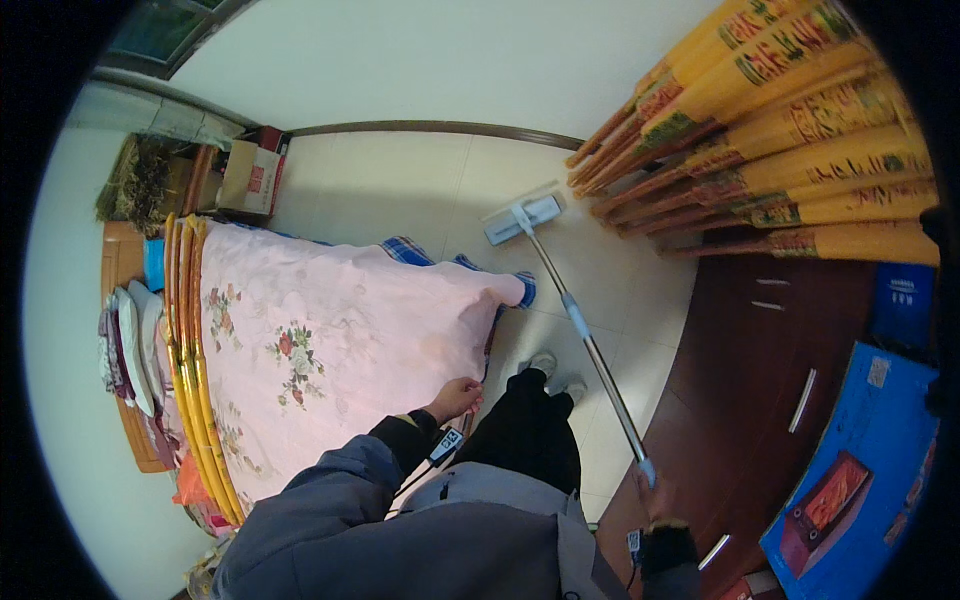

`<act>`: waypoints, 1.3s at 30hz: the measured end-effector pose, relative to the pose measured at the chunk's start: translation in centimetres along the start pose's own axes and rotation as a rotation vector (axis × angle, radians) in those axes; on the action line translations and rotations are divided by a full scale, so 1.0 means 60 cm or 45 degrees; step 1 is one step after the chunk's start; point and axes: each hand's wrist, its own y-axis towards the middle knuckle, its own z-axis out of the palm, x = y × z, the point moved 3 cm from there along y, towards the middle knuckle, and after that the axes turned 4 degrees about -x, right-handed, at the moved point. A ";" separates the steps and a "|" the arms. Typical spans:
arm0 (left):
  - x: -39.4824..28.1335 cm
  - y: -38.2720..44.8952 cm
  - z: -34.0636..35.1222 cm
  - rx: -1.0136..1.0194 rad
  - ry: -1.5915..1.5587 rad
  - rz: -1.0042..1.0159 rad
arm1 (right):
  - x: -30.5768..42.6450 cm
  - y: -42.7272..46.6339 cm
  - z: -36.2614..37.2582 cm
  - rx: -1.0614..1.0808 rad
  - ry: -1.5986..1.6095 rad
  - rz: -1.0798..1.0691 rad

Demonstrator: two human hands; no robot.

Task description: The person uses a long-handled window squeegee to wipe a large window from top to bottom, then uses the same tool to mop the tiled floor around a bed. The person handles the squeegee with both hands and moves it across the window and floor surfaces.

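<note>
A flat mop with a pale blue head lies against the tiled floor, and its metal pole slants down towards me. My right hand, somewhat blurred, is closed round the light blue end of the pole. Beside the bed's near corner, my left hand hangs over the edge of a pink floral bedspread, fingers loosely curled; whether they touch the cloth I cannot tell. A blue plaid cloth shows from under the bedspread's edge.
Long yellow printed bundles lean at the upper right, near the mop head. A dark red-brown cabinet stands on the right, with a blue box beside it. Yellow-wrapped poles lie across the bed. A cardboard box sits by the far wall.
</note>
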 end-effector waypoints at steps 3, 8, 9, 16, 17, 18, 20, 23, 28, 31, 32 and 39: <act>0.017 -0.002 -0.020 -0.015 -0.087 -0.044 | 0.110 0.101 -0.062 0.000 0.046 -0.115; 0.029 -0.007 -0.025 -0.059 -0.188 -0.097 | 0.241 0.189 -0.138 -0.018 -0.280 -0.173; 0.031 -0.008 -0.024 -0.053 -0.211 -0.105 | 0.254 0.198 -0.147 -0.007 -0.304 -0.185; 0.049 0.007 -0.011 -0.029 -0.264 -0.165 | 0.267 0.220 -0.178 0.033 -0.493 -0.206; 0.050 0.008 -0.008 -0.014 -0.292 -0.178 | 0.264 0.218 -0.178 0.017 -0.491 -0.194; 0.048 0.011 -0.007 -0.008 -0.271 -0.165 | 0.260 0.216 -0.178 -0.007 -0.502 -0.178; 0.041 0.014 -0.004 0.017 -0.256 -0.190 | 0.248 0.210 -0.171 0.013 -0.445 -0.140; 0.019 0.017 -0.006 0.004 -0.275 -0.145 | 0.218 0.196 -0.167 0.021 -0.411 -0.064; -0.012 0.020 -0.016 -0.043 -0.210 -0.104 | 0.142 0.169 -0.189 0.041 -0.414 0.080; -0.018 0.017 -0.013 -0.031 -0.203 -0.114 | 0.099 0.147 -0.194 0.111 -0.423 0.193; -0.019 0.017 -0.008 -0.016 -0.187 -0.114 | 0.087 0.133 -0.191 0.084 -0.407 0.181; -0.031 0.026 0.040 0.102 -0.027 -0.076 | -0.010 -0.004 0.004 0.186 -0.374 0.111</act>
